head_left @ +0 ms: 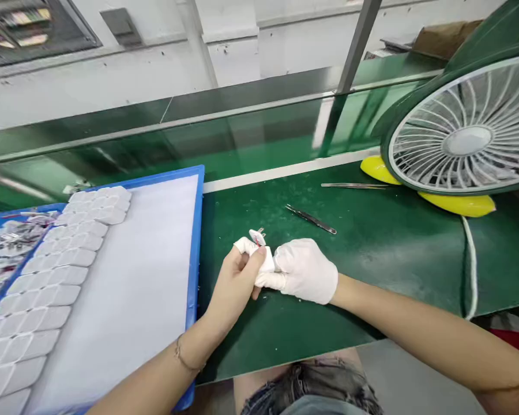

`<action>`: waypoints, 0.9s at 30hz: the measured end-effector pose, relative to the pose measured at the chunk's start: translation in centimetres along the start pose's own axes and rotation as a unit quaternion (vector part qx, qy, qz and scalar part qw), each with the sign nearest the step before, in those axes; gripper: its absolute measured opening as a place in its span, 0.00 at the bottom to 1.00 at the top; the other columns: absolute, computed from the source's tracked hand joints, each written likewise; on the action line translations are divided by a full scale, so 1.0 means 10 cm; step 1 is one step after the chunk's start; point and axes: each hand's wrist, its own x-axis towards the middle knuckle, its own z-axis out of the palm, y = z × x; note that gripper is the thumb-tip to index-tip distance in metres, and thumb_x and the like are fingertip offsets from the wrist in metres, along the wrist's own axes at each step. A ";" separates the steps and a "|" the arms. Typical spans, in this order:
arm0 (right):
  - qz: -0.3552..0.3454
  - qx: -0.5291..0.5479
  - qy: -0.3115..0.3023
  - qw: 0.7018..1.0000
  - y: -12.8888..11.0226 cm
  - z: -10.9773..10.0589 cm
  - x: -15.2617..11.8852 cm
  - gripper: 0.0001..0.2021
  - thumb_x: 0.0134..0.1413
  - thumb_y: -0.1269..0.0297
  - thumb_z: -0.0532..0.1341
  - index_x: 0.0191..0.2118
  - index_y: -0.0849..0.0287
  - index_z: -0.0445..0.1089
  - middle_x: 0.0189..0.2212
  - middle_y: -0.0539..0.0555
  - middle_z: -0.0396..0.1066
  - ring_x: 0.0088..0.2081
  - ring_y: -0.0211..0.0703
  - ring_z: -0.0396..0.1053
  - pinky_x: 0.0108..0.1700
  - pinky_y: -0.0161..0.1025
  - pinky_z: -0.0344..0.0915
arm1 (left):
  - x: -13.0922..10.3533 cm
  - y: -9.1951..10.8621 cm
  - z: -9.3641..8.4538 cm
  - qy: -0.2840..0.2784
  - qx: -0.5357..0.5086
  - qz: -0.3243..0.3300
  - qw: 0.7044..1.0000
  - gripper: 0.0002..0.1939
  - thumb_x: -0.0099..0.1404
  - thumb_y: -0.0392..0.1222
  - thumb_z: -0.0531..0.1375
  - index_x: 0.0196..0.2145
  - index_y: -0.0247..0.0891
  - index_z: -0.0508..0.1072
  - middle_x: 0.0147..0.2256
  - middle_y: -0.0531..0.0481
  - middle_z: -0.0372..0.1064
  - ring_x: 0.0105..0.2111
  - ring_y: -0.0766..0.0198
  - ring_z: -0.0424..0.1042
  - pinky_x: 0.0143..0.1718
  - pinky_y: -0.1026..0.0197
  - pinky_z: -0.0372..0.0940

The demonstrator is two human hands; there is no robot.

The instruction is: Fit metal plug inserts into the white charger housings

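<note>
On the green bench mat (372,259), just right of the blue tray (195,242), both hands meet around one small white part (258,236). Left hand (236,282): bare, fingers curled closed, thumb and forefinger pinching the part from its left side. Right hand (303,271): in a white glove, fingers folded shut against the same part from the right, touching the left hand. Part: held just above the mat between the two sets of fingertips, its upper end poking out above them with small metal bits and a trace of red showing; its long axis appears to run up and away from the person, though most of the body is hidden. Neither hand is clearly nearer; the part sits at their junction. Tray contents: white sheet, with rows of white housings (47,276) along its left side. Beyond the hands, well apart: dark tweezers (311,219), a second slim metal tool (352,185), a green fan (467,138) on yellow feet.
</note>
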 end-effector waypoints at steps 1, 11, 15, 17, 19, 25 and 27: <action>-0.011 0.015 -0.027 0.999 0.01 -0.01 0.00 0.37 0.59 0.34 0.43 0.17 0.62 0.66 0.14 0.52 0.62 0.19 0.37 0.57 0.24 0.38 0.39 | 0.02 0.01 -0.01 0.003 0.004 -0.011 1.000 0.13 0.63 0.49 0.55 0.28 0.38 0.60 0.17 0.61 0.55 0.14 0.75 0.53 0.12 0.72 0.50; -0.065 0.264 -0.034 0.962 0.09 -0.06 -0.01 0.21 0.66 0.69 0.46 0.21 0.60 0.61 0.18 0.48 0.65 0.21 0.34 0.61 0.29 0.34 0.53 | 0.08 0.00 -0.03 -0.043 -0.212 -0.194 0.957 0.16 0.63 0.51 0.53 0.24 0.36 0.62 0.16 0.57 0.57 0.13 0.75 0.50 0.08 0.75 0.45; -0.069 0.313 -0.007 0.947 0.09 -0.05 -0.02 0.21 0.66 0.70 0.43 0.21 0.59 0.58 0.16 0.47 0.63 0.20 0.34 0.61 0.29 0.34 0.56 | 0.07 -0.03 -0.02 -0.056 -0.269 -0.207 0.939 0.17 0.63 0.51 0.54 0.24 0.36 0.63 0.18 0.57 0.58 0.13 0.76 0.51 0.07 0.75 0.46; -0.063 0.336 -0.004 0.940 0.09 -0.04 -0.01 0.21 0.66 0.69 0.43 0.21 0.58 0.58 0.16 0.47 0.63 0.20 0.34 0.61 0.28 0.34 0.56 | 0.06 -0.03 -0.03 -0.057 -0.277 -0.209 0.936 0.18 0.63 0.51 0.54 0.23 0.35 0.63 0.18 0.57 0.58 0.13 0.76 0.51 0.07 0.75 0.46; -0.057 0.354 -0.009 0.934 0.09 -0.05 -0.01 0.21 0.66 0.68 0.44 0.20 0.58 0.58 0.16 0.46 0.63 0.20 0.34 0.61 0.28 0.34 0.56 | 0.06 -0.02 -0.03 -0.057 -0.283 -0.212 0.934 0.18 0.63 0.51 0.54 0.23 0.35 0.64 0.18 0.57 0.59 0.13 0.76 0.51 0.07 0.75 0.47; -0.013 0.410 -0.031 0.912 0.06 -0.07 -0.01 0.23 0.67 0.63 0.45 0.19 0.58 0.58 0.16 0.46 0.62 0.20 0.33 0.59 0.30 0.33 0.58 | 0.06 -0.01 -0.03 -0.060 -0.295 -0.217 0.928 0.18 0.64 0.51 0.54 0.23 0.35 0.64 0.18 0.57 0.59 0.13 0.76 0.52 0.06 0.75 0.48; -0.005 0.426 -0.033 0.904 0.05 -0.08 -0.02 0.24 0.67 0.62 0.45 0.19 0.58 0.59 0.16 0.46 0.62 0.20 0.32 0.60 0.30 0.33 0.59 | 0.05 0.00 -0.03 -0.058 -0.297 -0.220 0.927 0.18 0.65 0.50 0.53 0.23 0.35 0.64 0.18 0.57 0.59 0.13 0.76 0.52 0.06 0.75 0.48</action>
